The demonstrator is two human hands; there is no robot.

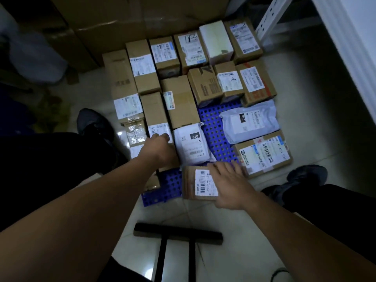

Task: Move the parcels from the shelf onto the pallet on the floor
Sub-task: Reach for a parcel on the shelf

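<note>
Blue plastic with round holes shows only in patches: the pallet [215, 127] lies on pale floor tiles, mostly hidden under parcels [179, 102]. Brown labelled boxes fill its far half in tight rows, touching side to side. Two grey bags lie nearer, one at the pallet's middle [191, 147] and one at its right side [250, 123], with bare blue between them. The light is dim and the label print is too blurred to read.

At the pallet's near edge a small box [191, 183] sits partly over the rim. The right hand [227, 182] lies flat on its right end, fingers straight and spread; the thumb's tip is hard to make out.

The left hand [156, 147] reaches to the pallet's near-left part, against a long box [155, 110]. Its fingers bend at the knuckles over the box's label and the tips are hidden, so it may be gripping or only resting; I cannot tell.

Beyond the pallet's far side stands a large carton [142, 21], cut off at the top. A white shelf post [270, 19] rises past the far right corner. A shoe stands on either side, left [93, 125] and right [305, 178]. On the tiles just short of the pallet lies a black handle [177, 234], its two bars cut off below.
</note>
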